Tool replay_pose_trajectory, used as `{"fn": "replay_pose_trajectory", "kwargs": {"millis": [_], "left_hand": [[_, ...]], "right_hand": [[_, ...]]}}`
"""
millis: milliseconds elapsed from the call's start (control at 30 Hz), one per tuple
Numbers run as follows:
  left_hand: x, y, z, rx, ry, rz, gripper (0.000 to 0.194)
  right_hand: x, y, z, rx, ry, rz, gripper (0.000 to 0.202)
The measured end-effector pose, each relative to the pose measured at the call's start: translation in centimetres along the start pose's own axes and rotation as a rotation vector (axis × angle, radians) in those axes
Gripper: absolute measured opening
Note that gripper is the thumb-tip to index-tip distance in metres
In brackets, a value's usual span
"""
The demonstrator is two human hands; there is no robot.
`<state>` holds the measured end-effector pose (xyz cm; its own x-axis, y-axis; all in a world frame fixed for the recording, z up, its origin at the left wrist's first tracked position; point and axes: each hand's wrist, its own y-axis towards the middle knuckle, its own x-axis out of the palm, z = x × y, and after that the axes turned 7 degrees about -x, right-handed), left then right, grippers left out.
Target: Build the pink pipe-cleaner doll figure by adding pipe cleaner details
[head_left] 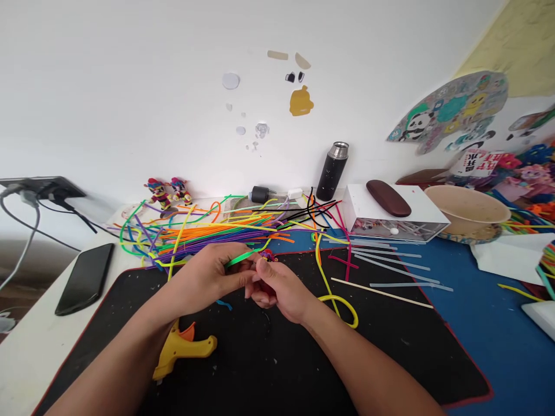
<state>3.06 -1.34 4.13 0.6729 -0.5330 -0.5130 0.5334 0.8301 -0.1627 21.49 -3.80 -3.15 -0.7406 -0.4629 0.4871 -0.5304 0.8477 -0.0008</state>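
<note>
My left hand (214,271) is closed, with a bright green pipe cleaner (241,258) running between its fingers. Fingertip to fingertip with it, my right hand (280,286) is curled in a pinch. A small piece in purple, red and yellow (267,255) pokes out just behind the right thumb; most of it is hidden by the fingers. Both hands are over the black mat (295,358). Below the left wrist lies a yellow glue gun (186,348) with an orange trigger, partly covered by the forearm. A short blue scrap (224,304) rests on the mat beneath the hands.
A heap of coloured pipe cleaners (217,231) spreads behind the hands. Two small figures (167,192) stand by the wall. To the right are a black flask (332,172), a white box (392,216), clear glue sticks (401,264) and a bowl (468,205). A phone (85,279) lies left.
</note>
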Motion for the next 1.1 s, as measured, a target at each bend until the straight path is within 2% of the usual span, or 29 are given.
{"fn": "replay_pose_trajectory", "kwargs": {"millis": [200, 467, 600, 833, 1100], "left_hand": [[-0.9, 0.4, -0.7, -0.068, 0.085, 0.03, 0.033], [-1.8, 0.5, -1.9, -0.067, 0.072, 0.193, 0.048], [-1.8, 0.6, -2.6, -0.085, 0.092, 0.149, 0.045], [-1.3, 0.7, -1.6, -0.126, 0.134, 0.085, 0.041], [-1.3, 0.6, -1.5, -0.128, 0.158, 0.098, 0.041]], "right_hand": [[0.1, 0.1, -0.4, 0.011, 0.052, 0.107, 0.062], [0.3, 0.4, 0.0, -0.029, 0.102, 0.246, 0.06], [0.5, 0.6, 0.2, -0.027, 0.079, 0.297, 0.057], [0.6, 0.8, 0.3, -0.038, 0.02, 0.368, 0.056], [0.8, 0.9, 0.4, -0.01, 0.024, 0.411, 0.048]]}}
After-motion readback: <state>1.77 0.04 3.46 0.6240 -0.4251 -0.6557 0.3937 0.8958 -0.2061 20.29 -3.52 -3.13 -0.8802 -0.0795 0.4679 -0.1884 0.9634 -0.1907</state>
